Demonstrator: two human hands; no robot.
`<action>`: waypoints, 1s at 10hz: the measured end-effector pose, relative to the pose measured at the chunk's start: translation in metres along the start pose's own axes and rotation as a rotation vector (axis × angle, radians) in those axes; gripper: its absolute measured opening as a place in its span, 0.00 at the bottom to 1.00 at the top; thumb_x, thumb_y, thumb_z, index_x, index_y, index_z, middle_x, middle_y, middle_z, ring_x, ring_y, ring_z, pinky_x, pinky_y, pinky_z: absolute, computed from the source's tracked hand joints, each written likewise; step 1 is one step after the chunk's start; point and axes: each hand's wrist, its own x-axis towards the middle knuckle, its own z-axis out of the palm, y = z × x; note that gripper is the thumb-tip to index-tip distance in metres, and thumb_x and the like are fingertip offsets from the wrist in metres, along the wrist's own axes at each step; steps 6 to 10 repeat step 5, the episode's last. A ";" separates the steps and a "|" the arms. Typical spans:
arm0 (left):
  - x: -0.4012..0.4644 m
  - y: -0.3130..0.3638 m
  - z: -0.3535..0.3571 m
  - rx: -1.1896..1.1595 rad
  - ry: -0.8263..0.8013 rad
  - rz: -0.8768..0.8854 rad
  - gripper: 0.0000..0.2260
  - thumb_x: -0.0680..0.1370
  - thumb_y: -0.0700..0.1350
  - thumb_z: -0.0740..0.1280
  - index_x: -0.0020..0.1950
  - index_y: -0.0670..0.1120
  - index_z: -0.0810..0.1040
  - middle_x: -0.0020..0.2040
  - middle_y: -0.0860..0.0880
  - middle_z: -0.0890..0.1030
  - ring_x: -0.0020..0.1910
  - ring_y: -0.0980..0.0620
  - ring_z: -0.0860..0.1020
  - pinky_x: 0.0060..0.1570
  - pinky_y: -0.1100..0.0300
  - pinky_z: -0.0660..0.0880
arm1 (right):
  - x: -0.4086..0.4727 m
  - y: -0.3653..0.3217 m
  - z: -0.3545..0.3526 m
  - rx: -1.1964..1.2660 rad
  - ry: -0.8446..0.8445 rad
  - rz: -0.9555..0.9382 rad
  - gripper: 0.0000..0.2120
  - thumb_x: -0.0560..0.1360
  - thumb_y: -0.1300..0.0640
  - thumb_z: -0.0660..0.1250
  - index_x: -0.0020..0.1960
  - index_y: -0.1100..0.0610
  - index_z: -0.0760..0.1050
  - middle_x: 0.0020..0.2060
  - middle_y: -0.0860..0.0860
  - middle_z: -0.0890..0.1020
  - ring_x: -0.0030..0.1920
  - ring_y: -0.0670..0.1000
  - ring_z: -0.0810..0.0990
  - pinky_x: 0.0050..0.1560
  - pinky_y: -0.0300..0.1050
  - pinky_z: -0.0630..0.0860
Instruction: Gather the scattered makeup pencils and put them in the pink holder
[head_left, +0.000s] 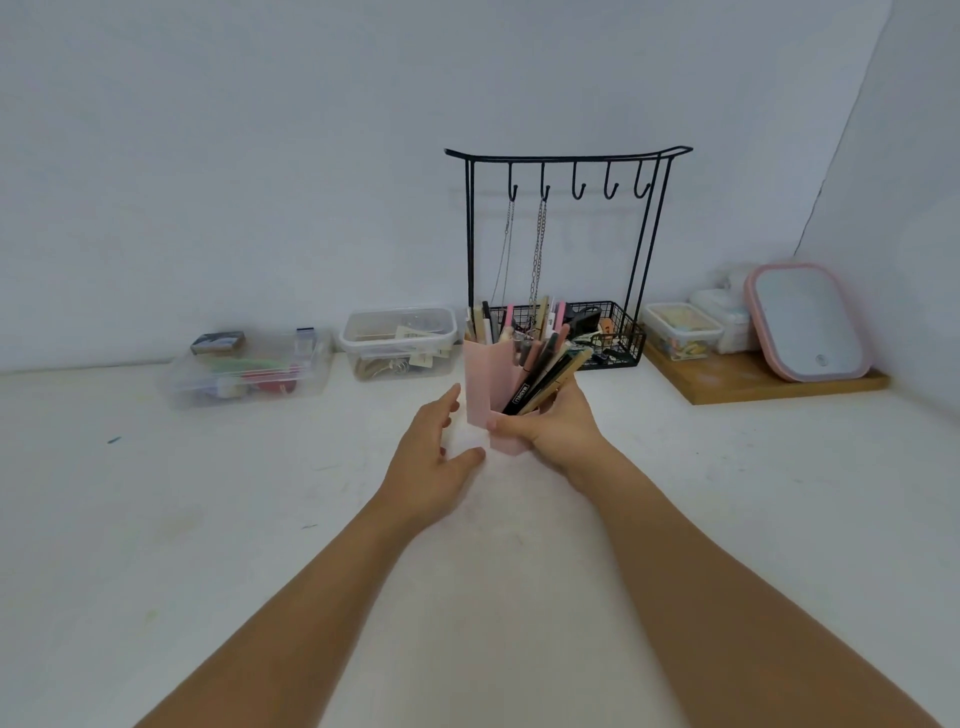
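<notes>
White desk (208, 519), mid-view: my left hand (434, 457) lies with fingers relaxed, grasping nothing, just beside the pink holder (483, 384). The holder stands upright at centre, filled with makeup pencils (540, 364). My right hand (558, 426) grips its base and a few pencils.

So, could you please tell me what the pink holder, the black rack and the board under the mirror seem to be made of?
Holder: probably matte plastic; its pink walls look thin, smooth and slightly translucent.
Rack: likely black-coated metal wire, given the thin rods, bent hooks and mesh basket.
Board: appears to be wood or bamboo, with a warm brown matte face; the grain is too blurred to confirm.
</notes>
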 end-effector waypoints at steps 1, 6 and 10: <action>0.004 -0.004 0.000 0.124 -0.034 -0.024 0.30 0.79 0.43 0.69 0.80 0.48 0.64 0.75 0.51 0.70 0.73 0.52 0.69 0.71 0.57 0.65 | 0.009 -0.003 -0.007 0.003 -0.009 0.049 0.40 0.60 0.65 0.84 0.66 0.52 0.70 0.56 0.47 0.84 0.55 0.47 0.83 0.54 0.48 0.81; 0.037 -0.004 0.008 -0.023 0.019 -0.205 0.16 0.78 0.44 0.70 0.66 0.52 0.77 0.58 0.57 0.78 0.65 0.52 0.75 0.66 0.53 0.72 | 0.048 -0.007 -0.038 -0.071 0.012 0.213 0.42 0.63 0.63 0.82 0.71 0.56 0.65 0.63 0.53 0.79 0.58 0.53 0.79 0.56 0.49 0.78; 0.037 -0.004 0.008 -0.023 0.019 -0.205 0.16 0.78 0.44 0.70 0.66 0.52 0.77 0.58 0.57 0.78 0.65 0.52 0.75 0.66 0.53 0.72 | 0.048 -0.007 -0.038 -0.071 0.012 0.213 0.42 0.63 0.63 0.82 0.71 0.56 0.65 0.63 0.53 0.79 0.58 0.53 0.79 0.56 0.49 0.78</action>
